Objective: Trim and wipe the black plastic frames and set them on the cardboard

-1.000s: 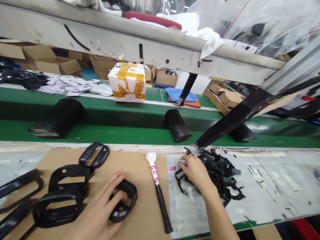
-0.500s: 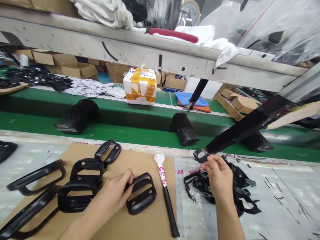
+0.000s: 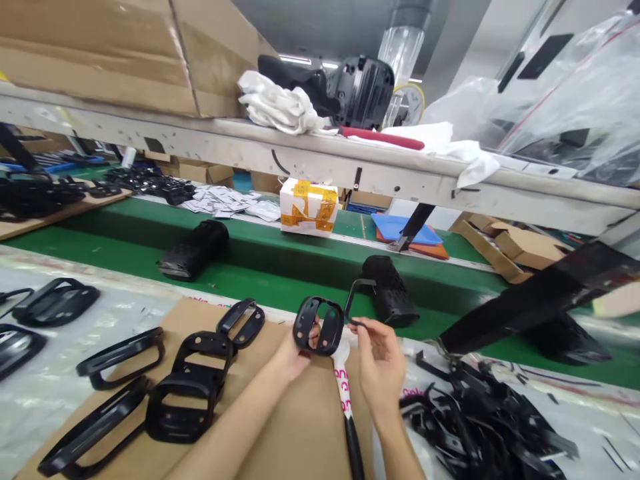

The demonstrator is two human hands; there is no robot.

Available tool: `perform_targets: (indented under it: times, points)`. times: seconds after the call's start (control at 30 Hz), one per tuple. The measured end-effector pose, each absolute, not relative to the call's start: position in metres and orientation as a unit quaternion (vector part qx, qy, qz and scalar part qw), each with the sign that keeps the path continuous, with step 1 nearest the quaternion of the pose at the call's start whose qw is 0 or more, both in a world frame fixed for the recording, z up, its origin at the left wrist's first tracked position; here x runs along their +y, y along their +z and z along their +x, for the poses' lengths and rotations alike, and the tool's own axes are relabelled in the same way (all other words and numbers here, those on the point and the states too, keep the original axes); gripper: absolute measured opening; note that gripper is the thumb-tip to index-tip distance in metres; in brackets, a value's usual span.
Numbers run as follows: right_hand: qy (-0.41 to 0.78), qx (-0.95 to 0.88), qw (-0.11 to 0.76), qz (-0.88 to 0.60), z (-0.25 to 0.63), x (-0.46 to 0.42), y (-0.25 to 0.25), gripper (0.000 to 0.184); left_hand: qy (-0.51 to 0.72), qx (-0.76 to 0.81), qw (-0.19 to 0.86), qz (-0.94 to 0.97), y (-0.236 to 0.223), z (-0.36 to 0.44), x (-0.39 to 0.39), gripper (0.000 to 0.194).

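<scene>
My left hand (image 3: 295, 352) grips a black oval plastic frame (image 3: 303, 325) with a bar across its middle, raised above the cardboard sheet. In my right hand (image 3: 381, 360), closed at the fingertips, is a thin black bent strip (image 3: 351, 301), held just right of the frame and apart from it. Between my forearms lies a mallet (image 3: 353, 443) with a black handle, its head end wrapped in white plastic with pink print. More black frames (image 3: 181, 407) rest on the cardboard to the left. A pile of black strips and parts (image 3: 480, 413) lies to the right.
Beyond the bench edge runs a green conveyor (image 3: 280, 273) carrying black perforated housings (image 3: 197, 250). A white taped box (image 3: 309, 208) stands behind it. A shelf rail (image 3: 240, 143) crosses overhead, and a dark slanted post (image 3: 530, 300) stands at the right.
My left hand has lifted the frame off the cardboard and turned it up. My right hand has moved left from the pile, bringing the bent strip beside the frame. The view has tilted up and leftward.
</scene>
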State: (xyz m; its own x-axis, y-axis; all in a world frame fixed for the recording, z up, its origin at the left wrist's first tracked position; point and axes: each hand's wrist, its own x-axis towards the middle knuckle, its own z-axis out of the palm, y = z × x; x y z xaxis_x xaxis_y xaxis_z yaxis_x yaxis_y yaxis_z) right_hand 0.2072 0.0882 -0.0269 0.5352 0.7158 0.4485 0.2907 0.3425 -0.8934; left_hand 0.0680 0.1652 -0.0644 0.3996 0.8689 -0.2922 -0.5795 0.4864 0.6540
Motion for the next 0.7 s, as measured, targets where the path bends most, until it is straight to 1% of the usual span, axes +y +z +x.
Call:
perform_targets:
  times: [0.07,0.1,0.2,0.27,0.37,0.53,0.7]
  points:
    - [0.105,-0.521,0.647,-0.546,0.200,0.091,-0.042,0.012,0.461,0.324,0.792,0.235,-0.073,0.074,0.174,0.043]
    - [0.094,-0.560,0.624,-0.537,0.198,0.091,-0.049,0.012,0.464,0.331,0.786,0.239,-0.078,0.075,0.176,0.044]
    - [0.101,-0.647,0.561,-0.506,0.195,0.086,-0.067,0.021,0.463,0.353,0.774,0.249,-0.089,0.069,0.175,0.042]
    - [0.111,-0.667,0.538,-0.504,0.195,0.081,-0.073,0.026,0.457,0.364,0.769,0.260,-0.094,0.063,0.173,0.039]
    - [0.123,-0.674,0.525,-0.504,0.195,0.076,-0.076,0.031,0.447,0.380,0.754,0.294,-0.093,0.056,0.172,0.036]
    - [0.147,-0.678,0.523,-0.495,0.195,0.077,-0.081,0.035,0.437,0.397,0.748,0.302,-0.090,0.056,0.174,0.046]
    - [0.185,-0.671,0.523,-0.492,0.197,0.078,-0.084,0.035,0.448,0.381,0.749,0.305,-0.091,0.056,0.174,0.047]
